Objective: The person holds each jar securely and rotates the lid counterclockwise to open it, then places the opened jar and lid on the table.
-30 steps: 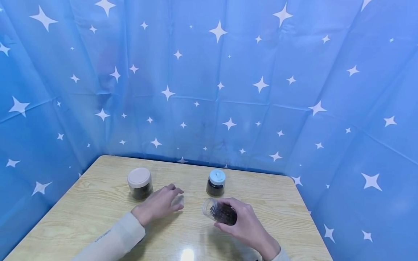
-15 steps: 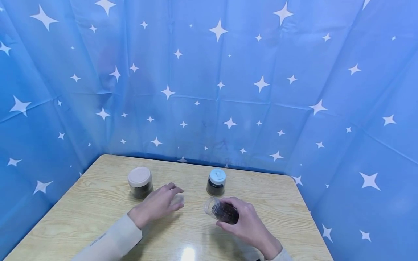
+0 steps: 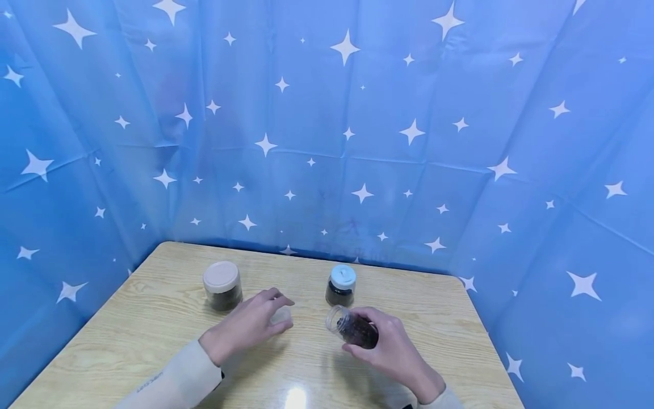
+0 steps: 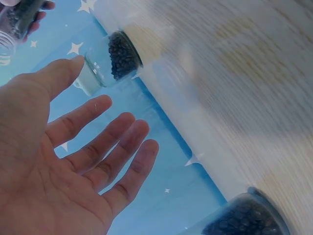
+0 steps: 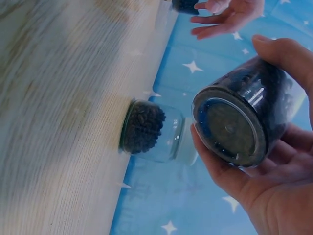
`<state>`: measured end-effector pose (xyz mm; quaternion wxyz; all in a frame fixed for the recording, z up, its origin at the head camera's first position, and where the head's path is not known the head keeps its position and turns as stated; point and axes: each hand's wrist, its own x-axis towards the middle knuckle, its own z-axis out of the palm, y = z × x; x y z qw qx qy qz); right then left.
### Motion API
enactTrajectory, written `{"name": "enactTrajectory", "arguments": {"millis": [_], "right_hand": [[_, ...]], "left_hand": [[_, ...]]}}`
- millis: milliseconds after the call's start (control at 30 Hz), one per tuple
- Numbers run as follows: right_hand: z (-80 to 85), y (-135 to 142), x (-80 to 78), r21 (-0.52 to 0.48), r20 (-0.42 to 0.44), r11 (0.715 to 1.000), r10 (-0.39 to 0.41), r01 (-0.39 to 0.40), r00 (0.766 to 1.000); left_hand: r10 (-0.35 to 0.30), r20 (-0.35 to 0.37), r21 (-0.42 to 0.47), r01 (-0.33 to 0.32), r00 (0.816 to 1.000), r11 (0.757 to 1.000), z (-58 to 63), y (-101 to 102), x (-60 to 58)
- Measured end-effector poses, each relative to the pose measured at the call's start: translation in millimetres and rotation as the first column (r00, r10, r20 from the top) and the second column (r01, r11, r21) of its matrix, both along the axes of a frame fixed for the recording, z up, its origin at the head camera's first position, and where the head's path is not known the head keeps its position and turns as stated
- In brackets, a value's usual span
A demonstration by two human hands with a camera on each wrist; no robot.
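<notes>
My right hand (image 3: 395, 346) grips an open clear glass jar (image 3: 360, 331) of small dark pieces like coffee beans. The jar is tilted, its uncovered mouth facing left toward my other hand; the right wrist view shows its round base (image 5: 230, 129). My left hand (image 3: 250, 322) holds nothing, fingers spread and slightly bent in the left wrist view. Between its thumb and fingers, in the head view, shows a small see-through piece (image 3: 281, 316), partly hidden and too faint to name. Behind the held jar stands an upright jar with a light blue lid (image 3: 343, 276), part-filled with dark beans.
A wider jar with a pale pink lid (image 3: 221, 276) and dark contents stands upright behind and left of my left hand. The wooden table (image 3: 128, 329) has its far edge against a blue curtain (image 3: 306, 113) with white stars.
Both hands keep their pose, the right one still gripping the tilted jar. The whole head view has shifted slightly, and the jar's mouth sits a little further right and higher in it.
</notes>
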<state>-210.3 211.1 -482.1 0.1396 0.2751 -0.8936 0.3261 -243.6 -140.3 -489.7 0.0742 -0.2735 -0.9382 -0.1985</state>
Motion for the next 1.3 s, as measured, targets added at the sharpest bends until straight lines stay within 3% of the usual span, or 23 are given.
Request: {"name": "enactTrajectory", "arguments": {"millis": [367,700,933,1300], "right_hand": [[-0.6,9,-3.0,-0.037,0.097,0.998,-0.053,0.057,0.994],[-3.2,30,-8.4,0.007,0.095,0.989,-0.150,0.150,0.984],[-5.5,41,-14.3,0.021,0.111,0.974,-0.226,0.225,0.968],[-6.3,63,-25.9,0.041,0.178,0.960,-0.278,0.275,0.944]], "left_hand": [[-0.045,-0.019,0.000,0.045,0.999,0.999,7.7,9,10.4],[-0.085,-0.020,0.033,0.086,0.996,0.996,11.7,18,20.0],[-0.108,-0.041,0.029,0.109,0.993,0.994,15.1,25,24.7],[-0.144,-0.037,0.018,0.145,0.989,0.989,20.0,34,30.8]]}}
